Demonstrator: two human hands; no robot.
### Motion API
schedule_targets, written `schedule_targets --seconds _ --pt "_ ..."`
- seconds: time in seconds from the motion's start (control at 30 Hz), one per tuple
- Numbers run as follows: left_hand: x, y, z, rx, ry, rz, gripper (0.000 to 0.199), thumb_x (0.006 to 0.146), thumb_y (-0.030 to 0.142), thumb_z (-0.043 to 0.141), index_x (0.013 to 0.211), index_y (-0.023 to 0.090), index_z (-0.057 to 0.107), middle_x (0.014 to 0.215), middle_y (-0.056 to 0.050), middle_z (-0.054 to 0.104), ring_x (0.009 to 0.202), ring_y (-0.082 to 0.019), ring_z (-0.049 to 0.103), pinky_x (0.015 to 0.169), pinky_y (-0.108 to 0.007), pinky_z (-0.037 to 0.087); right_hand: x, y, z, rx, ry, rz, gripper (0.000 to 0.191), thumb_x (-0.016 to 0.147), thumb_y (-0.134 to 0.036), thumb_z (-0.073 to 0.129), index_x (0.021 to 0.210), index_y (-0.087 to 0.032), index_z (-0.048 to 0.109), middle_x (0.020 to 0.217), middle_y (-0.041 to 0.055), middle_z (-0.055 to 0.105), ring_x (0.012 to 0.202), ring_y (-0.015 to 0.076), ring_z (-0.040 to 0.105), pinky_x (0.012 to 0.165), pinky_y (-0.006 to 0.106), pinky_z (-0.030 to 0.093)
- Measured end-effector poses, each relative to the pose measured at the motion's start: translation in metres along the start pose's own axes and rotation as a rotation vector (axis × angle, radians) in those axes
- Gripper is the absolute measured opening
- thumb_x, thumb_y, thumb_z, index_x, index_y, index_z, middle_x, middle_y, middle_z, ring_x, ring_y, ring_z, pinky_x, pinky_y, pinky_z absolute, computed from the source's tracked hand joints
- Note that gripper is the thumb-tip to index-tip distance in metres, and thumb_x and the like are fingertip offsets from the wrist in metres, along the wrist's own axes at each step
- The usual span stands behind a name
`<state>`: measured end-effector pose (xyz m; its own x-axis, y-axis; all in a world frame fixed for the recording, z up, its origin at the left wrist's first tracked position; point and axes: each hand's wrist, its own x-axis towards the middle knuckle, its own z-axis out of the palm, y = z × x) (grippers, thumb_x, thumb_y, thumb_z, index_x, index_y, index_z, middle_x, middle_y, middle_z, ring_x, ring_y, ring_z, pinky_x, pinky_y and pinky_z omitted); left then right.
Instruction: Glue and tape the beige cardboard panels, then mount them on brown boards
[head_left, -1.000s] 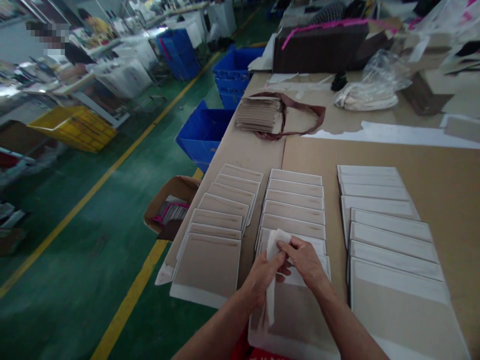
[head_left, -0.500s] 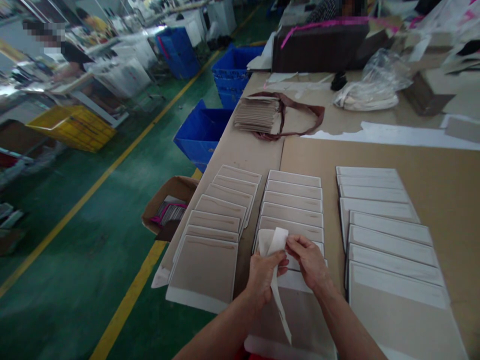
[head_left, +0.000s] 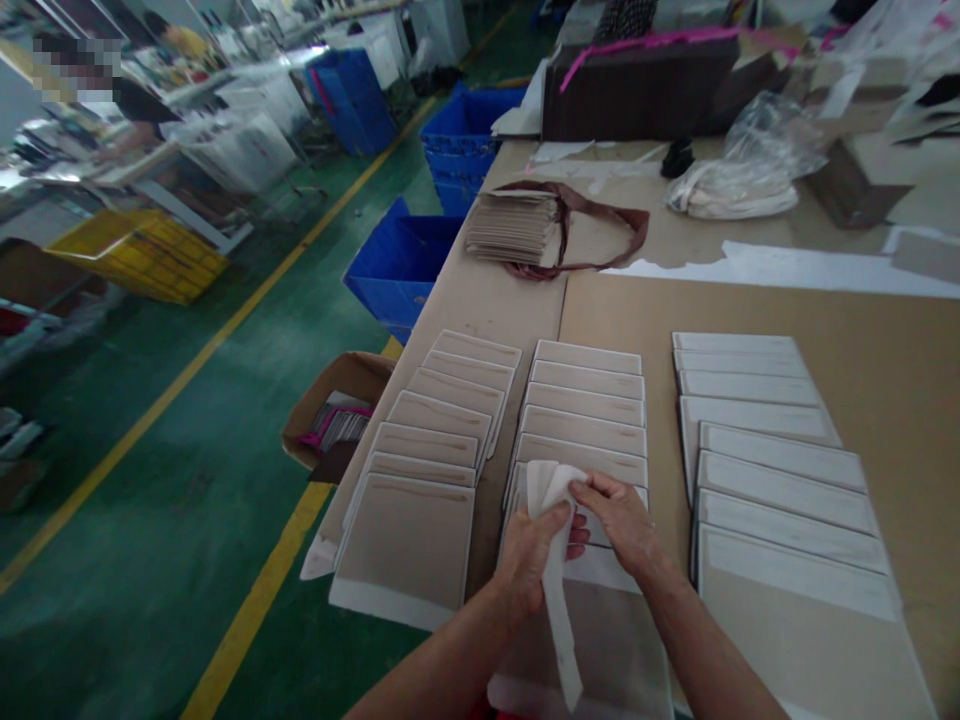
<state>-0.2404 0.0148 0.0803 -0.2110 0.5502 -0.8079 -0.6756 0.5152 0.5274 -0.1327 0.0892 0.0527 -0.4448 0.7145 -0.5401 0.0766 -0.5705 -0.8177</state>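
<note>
A folded strip of white tape [head_left: 556, 600], paper-like or fabric, hangs from my hands over the middle row of panels. My left hand [head_left: 529, 555] is closed around its folded part, thumb on top. With thumb and fingertips, my right hand [head_left: 616, 512] pinches the upper right edge of the strip. Beneath lie overlapping beige panels [head_left: 589, 405] with pale edges. A left row of similar panels [head_left: 409, 540] fans along the table edge, and a right row of panels [head_left: 787, 510] shows broad white bands.
The brown table [head_left: 885, 380] carries a bundle of brown pieces [head_left: 514, 230] with a brown strap, and a clear plastic bag [head_left: 772, 150]. Left of it, on the green floor, stand blue bins [head_left: 405, 260] and a cardboard box [head_left: 337, 375]. A person [head_left: 139, 105] sits far left.
My right hand has drawn the strip's top rightward and slightly down. The hanging end now shows wider and reaches lower. My left hand keeps its hold.
</note>
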Motion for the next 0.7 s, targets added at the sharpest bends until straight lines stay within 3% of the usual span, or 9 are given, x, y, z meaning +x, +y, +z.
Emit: schedule_targets --seconds 0.1,0.23,0.33,0.43,0.5,0.6,0.7 --pt "0.003 -0.001 0.001 -0.049 0.056 0.042 0.045 0.058 0.035 0.083 0.091 0.007 0.07 0.075 -0.011 0.072 0.06 -0.015 0.065 0.057 -0.025 0.053 -0.002 0.001 0.006 0.089 0.04 -0.026 0.038 0.073 -0.057 0.068 0.077 -0.018 0.066 0.065 -0.0009 0.06 0.057 0.0135 0.05 0.053 0.026 0.041" --pt "0.005 -0.001 0.004 -0.13 0.094 0.097 0.048 0.051 0.033 0.087 0.089 0.008 0.071 0.074 -0.009 0.071 0.06 -0.015 0.064 0.055 -0.023 0.05 -0.008 0.001 0.017 0.249 -0.032 -0.014 0.039 0.074 -0.057 0.067 0.086 -0.02 0.063 0.071 0.0011 0.064 0.055 0.0152 0.055 0.05 0.028 0.046" --pt "0.006 -0.003 0.005 -0.107 0.116 0.105 0.049 0.048 0.033 0.088 0.086 0.007 0.071 0.067 -0.007 0.069 0.054 -0.013 0.061 0.051 -0.022 0.048 -0.009 0.002 0.023 0.243 -0.061 0.014 0.037 0.069 -0.054 0.073 0.075 -0.02 0.058 0.057 -0.0031 0.056 0.046 0.0136 0.051 0.043 0.027 0.044" --pt "0.005 -0.007 0.003 -0.055 0.143 0.087 0.05 0.047 0.032 0.089 0.087 0.008 0.069 0.064 -0.004 0.067 0.052 -0.012 0.059 0.051 -0.023 0.049 -0.007 0.003 0.024 0.162 0.024 0.036 0.041 0.062 -0.052 0.078 0.062 -0.02 0.051 0.049 -0.0059 0.05 0.042 0.0109 0.044 0.039 0.024 0.038" --pt "0.003 -0.01 0.0 -0.028 0.117 0.041 0.053 0.049 0.031 0.088 0.094 0.01 0.068 0.07 -0.005 0.069 0.056 -0.014 0.062 0.056 -0.026 0.053 -0.006 0.001 0.022 0.097 0.069 0.026 0.042 0.06 -0.05 0.079 0.058 -0.02 0.049 0.05 -0.0059 0.048 0.044 0.0093 0.042 0.041 0.022 0.034" --pt "0.001 -0.012 -0.007 -0.033 -0.02 -0.039 0.051 0.057 0.036 0.084 0.098 0.009 0.067 0.082 -0.01 0.072 0.066 -0.017 0.067 0.061 -0.027 0.055 -0.006 -0.002 0.015 0.003 0.045 0.003 0.039 0.064 -0.05 0.075 0.058 -0.018 0.052 0.052 -0.0057 0.047 0.048 0.0087 0.039 0.043 0.021 0.03" --pt "-0.001 -0.011 -0.013 -0.083 -0.081 -0.071 0.049 0.066 0.042 0.077 0.1 0.008 0.066 0.087 -0.013 0.072 0.071 -0.019 0.068 0.063 -0.029 0.056 -0.005 -0.002 0.008 -0.066 0.021 -0.029 0.035 0.068 -0.048 0.072 0.061 -0.018 0.055 0.055 -0.0051 0.049 0.051 0.0094 0.04 0.046 0.022 0.032"
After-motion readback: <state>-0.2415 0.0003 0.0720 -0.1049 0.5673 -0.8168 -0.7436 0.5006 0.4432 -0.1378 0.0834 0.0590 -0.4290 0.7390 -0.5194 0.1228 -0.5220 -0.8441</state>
